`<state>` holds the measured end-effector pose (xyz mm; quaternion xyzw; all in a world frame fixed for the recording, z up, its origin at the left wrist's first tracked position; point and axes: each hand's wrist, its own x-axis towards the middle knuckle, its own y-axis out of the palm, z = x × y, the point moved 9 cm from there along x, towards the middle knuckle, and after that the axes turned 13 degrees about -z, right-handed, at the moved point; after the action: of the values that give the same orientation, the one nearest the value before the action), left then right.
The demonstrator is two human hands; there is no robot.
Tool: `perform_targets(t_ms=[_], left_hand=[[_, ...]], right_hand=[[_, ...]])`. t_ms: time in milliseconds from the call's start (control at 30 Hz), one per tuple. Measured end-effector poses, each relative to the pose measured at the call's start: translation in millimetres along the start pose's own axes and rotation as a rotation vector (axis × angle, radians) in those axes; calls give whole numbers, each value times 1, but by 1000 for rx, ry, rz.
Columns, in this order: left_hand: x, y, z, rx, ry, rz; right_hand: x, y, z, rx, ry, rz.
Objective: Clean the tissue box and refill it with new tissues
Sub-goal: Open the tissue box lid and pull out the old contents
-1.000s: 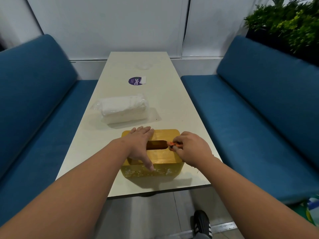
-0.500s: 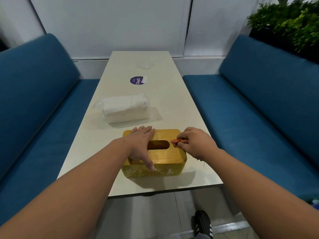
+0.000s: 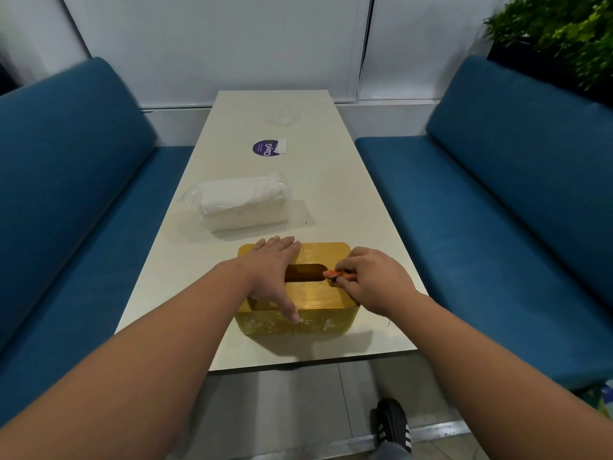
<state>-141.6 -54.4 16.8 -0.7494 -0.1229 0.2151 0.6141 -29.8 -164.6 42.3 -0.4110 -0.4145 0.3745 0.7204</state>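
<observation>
Both my hands on the yellow tissue box at the near end of the table.

My left hand (image 3: 272, 273) lies flat over the tissue box (image 3: 311, 295), fingers straight and reaching its far edge, thumb hanging down the near side. My right hand (image 3: 371, 280) curls round a small orange cloth (image 3: 332, 276) — I press it to the lid just at the right end of the slot (image 3: 305, 272). White specks cling to the box's front face. Beyond it, a wrapped pack of tissues (image 3: 240, 201) lies on the table (image 3: 335, 180) — farther still, a round purple sticker (image 3: 263, 148). Blue benches (image 3: 497, 194) flank both sides.
</observation>
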Motion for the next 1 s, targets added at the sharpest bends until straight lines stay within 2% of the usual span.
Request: perform_targets(t_ms=[267,367,533,733,800,1000], left_hand=[[0,2,2,-4,-5,5],[0,2,2,-3,-8,6],[-1,1,0,4,1,-2],[-1,2,3,-11,-4,-1],[0,2,4,-19,-7,5],[1,2,4,0,-6,-6]], right_hand=[[-15,4,18,10,-20,149],[-7,1,30,38,3,107],[-19,14,66,75,-62,63],[-21,0,15,-9,62,151],[-20,-4,5,-40,86,132],[-15,8,49,10,-50,99]])
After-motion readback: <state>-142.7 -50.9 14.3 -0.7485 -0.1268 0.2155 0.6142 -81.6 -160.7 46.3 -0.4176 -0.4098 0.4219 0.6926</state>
